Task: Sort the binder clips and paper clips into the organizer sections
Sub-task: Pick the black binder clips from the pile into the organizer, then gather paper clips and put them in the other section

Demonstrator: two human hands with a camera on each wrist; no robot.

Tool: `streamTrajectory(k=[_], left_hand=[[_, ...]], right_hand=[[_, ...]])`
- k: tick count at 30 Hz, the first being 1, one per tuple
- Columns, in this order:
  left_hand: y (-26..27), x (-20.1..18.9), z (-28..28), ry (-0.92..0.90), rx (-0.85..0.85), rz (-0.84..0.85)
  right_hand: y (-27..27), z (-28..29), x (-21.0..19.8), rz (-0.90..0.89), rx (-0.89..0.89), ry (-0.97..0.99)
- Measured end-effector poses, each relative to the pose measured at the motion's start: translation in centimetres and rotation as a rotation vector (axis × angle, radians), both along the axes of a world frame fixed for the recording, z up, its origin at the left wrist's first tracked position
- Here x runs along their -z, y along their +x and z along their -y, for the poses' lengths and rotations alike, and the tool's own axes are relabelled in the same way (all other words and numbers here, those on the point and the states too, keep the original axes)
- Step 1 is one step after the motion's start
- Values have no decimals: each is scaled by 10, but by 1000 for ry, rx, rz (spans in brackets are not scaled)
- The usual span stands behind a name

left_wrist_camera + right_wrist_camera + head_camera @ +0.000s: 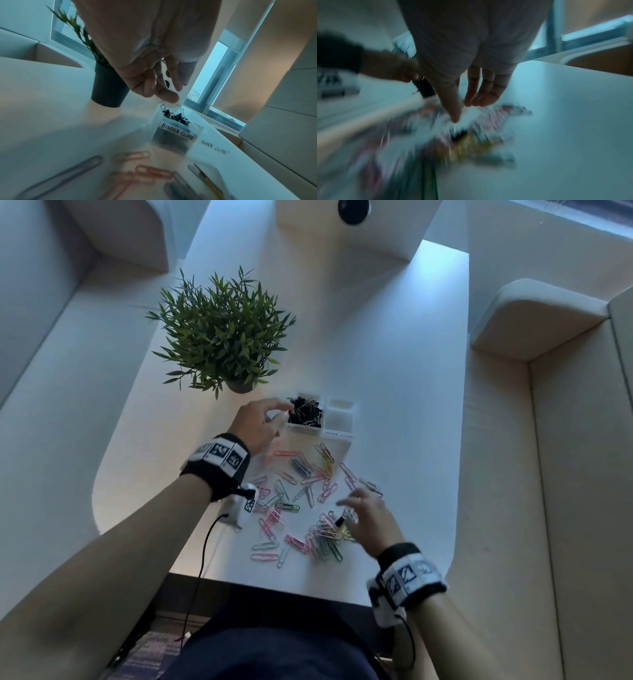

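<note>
A: Where are the hands?

B: The left hand [255,424] is up at the organizer [342,436], fingertips bunched at the near-left corner of the section labelled BINDER CLIPS [176,132]. The left wrist view shows the fingers [169,96] curled together just over the heap of black binder clips [306,412]. I cannot tell whether that grip has a clip in it.

A: And the right?

B: The right hand [368,513] hovers over the near-right part of the paper clips [301,501] scattered on the bench [411,405]. Its grip is loose and wide, fingers relaxed, holding nothing. One black binder clip [340,521] lies in the pile just left of the thumb, long axis running roughly from the hand toward the organizer.

A: So who should take it?

B: The right hand, I'd judge; it is almost touching, while the left is well apart. The clip sits on tangled coloured wire, so pinching it alone may drag a paper clip along.

A: The PAPER CLIPS section [339,421]?

B: It looks empty, so most of the sorting remains.
</note>
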State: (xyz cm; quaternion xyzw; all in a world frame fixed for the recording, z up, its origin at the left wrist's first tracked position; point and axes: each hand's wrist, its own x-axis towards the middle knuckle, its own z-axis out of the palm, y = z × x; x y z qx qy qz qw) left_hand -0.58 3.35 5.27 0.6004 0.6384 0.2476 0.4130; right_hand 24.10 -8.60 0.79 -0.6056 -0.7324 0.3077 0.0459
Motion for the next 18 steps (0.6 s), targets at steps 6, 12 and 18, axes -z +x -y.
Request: streamTrajectory(k=[6, 12, 18], left_hand=[[-26, 14, 52, 23, 14, -73], [-60, 32, 78, 51, -55, -204], [-83, 49, 95, -33, 23, -359]], right_hand=[[-10, 25, 30, 48, 28, 80], [-11, 24, 32, 33, 69, 125], [-8, 27, 29, -5, 57, 138]])
